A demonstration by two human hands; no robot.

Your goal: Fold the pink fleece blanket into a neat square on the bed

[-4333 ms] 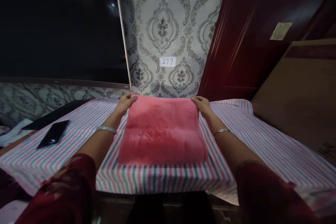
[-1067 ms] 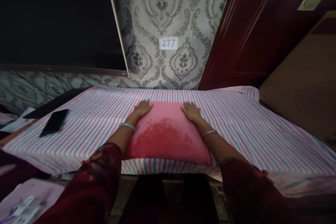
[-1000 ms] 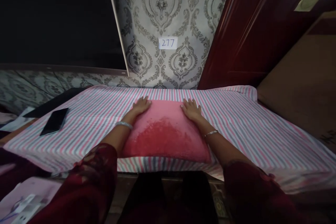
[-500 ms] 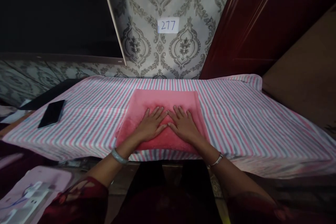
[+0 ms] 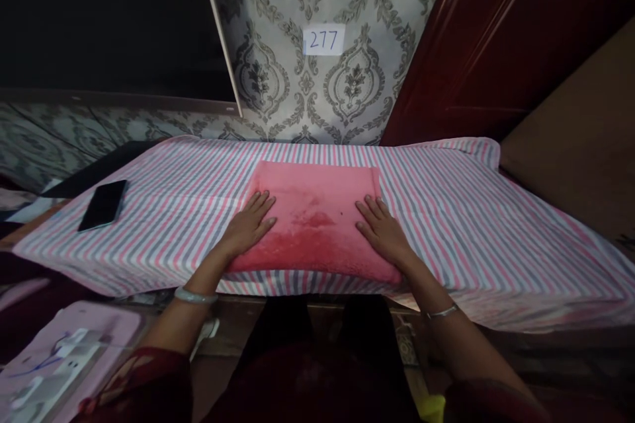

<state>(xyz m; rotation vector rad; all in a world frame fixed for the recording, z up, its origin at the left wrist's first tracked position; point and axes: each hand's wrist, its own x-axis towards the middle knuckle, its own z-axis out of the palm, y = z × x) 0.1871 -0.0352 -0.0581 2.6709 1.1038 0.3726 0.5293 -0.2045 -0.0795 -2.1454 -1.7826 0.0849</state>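
Observation:
A folded pink plush cloth (image 5: 317, 211) lies flat on the striped tablecloth (image 5: 446, 225), its near part a darker red-pink where the pile is brushed another way. My left hand (image 5: 251, 225) rests palm down on its left side, fingers stretched out. On its right side lies my right hand (image 5: 381, 228), also flat with the fingers spread. Neither hand grips anything. The middle of the cloth shows between them.
A black phone (image 5: 104, 205) lies at the left of the table. Behind are a dark screen (image 5: 109, 26), patterned wallpaper with a paper marked 277 (image 5: 323, 39), and a dark red door (image 5: 486, 46). A power strip (image 5: 59, 370) sits low on the left.
My hands have slid apart from the middle of the pink cloth, the left one to its left side and the right one to its right side. The view has shifted slightly.

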